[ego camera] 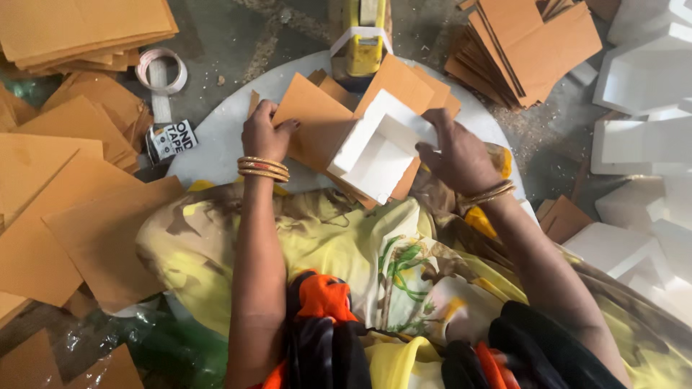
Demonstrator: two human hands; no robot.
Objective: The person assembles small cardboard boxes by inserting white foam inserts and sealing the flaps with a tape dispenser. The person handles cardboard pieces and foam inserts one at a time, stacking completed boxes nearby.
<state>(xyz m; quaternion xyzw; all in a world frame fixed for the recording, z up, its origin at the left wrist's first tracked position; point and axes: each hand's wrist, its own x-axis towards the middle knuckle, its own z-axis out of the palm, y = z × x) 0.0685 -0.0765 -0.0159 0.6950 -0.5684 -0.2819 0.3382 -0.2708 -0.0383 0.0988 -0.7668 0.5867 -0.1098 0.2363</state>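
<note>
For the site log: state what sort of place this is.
Likely a small packing workshop, worked on the floor: cardboard stacks, white foam pieces, and a yellow tape dispenser beside the round board.

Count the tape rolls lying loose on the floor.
2. One pale tape roll lies at upper left beside the cardboard stacks; a wrapped roll lies just below it, by the white round board. Others may be hidden under cardboard.

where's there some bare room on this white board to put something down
Bare patch on the round white board, left of the left hand, bordered by the tape roll. A thin strip shows right of the right hand. The middle is crowded with brown card and the white foam piece.
</note>
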